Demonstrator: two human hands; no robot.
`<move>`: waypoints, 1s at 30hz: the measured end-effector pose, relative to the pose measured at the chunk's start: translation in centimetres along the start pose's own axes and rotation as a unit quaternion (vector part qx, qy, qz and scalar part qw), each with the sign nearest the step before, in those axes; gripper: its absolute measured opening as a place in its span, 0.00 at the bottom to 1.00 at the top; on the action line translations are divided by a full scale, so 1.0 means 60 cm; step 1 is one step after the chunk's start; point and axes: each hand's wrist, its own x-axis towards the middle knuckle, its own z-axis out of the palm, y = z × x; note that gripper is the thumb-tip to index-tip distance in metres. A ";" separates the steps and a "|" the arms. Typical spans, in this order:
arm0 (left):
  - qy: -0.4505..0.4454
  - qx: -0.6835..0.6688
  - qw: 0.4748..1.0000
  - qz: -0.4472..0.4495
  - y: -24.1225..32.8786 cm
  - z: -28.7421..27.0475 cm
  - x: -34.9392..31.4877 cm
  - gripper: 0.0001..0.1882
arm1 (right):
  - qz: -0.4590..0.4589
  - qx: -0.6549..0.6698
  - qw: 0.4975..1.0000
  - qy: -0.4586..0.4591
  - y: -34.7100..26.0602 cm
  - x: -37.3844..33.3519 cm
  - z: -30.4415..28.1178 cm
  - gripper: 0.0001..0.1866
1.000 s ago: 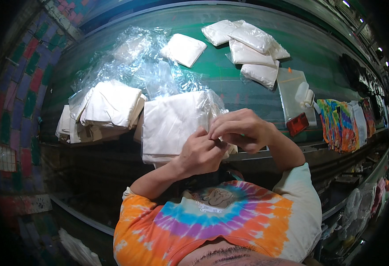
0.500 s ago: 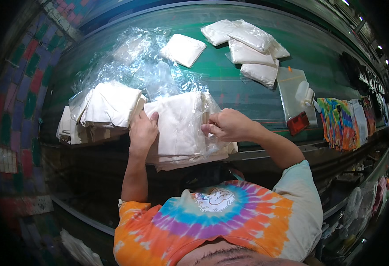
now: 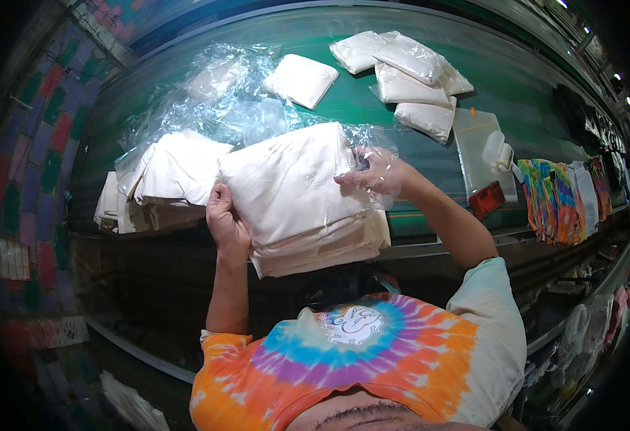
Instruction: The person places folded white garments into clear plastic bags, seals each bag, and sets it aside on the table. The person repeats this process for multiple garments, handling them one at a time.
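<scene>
A folded white cloth (image 3: pixel 286 179) is lifted at a slant above a stack of folded cream cloths (image 3: pixel 322 251) at the table's near edge. My left hand (image 3: pixel 228 224) pinches its left corner between thumb and fingers. At its right edge, my right hand (image 3: pixel 387 174) is closed on the cloth, with a clear plastic bag (image 3: pixel 376 140) crumpled over the fingers; how far the bag covers the cloth I cannot tell. Left of it lies another pile of white folded cloths (image 3: pixel 178 169). Behind is a heap of loose clear plastic bags (image 3: pixel 221 93).
Bagged white cloth packs (image 3: pixel 412 82) lie at the far right of the green table (image 3: pixel 358 108), and a single pack (image 3: pixel 302 79) at the far middle. Rightward are flat clear bags (image 3: pixel 473 144), a red phone-like object (image 3: pixel 486 199) and tie-dyed cloths (image 3: pixel 552 197).
The top folded cloth has risen off the stack and tilted, its far edge higher. My left hand has shifted to its corner; my right hand has moved up and right, with plastic over it.
</scene>
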 end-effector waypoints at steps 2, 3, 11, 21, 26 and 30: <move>-0.029 -0.034 0.999 0.011 0.001 0.023 -0.007 0.10 | 0.036 0.138 0.989 -0.046 0.003 -0.004 -0.005 0.30; 0.009 -0.040 0.999 0.003 0.000 0.039 -0.012 0.10 | 0.014 0.178 0.983 -0.053 0.002 -0.007 -0.009 0.30; -0.104 0.033 0.986 0.122 0.020 0.156 -0.066 0.11 | 0.001 0.322 0.943 -0.079 0.011 -0.031 -0.022 0.26; -0.096 0.062 0.973 0.200 0.103 0.169 0.059 0.10 | -0.103 0.368 0.915 0.131 0.054 -0.072 -0.101 0.25; 0.015 0.051 0.989 0.139 0.228 0.099 0.218 0.11 | -0.033 0.480 0.847 0.226 0.073 -0.092 -0.160 0.25; 0.006 0.051 0.973 0.224 0.235 0.041 0.300 0.11 | -0.002 0.480 0.854 0.201 0.095 -0.089 -0.155 0.23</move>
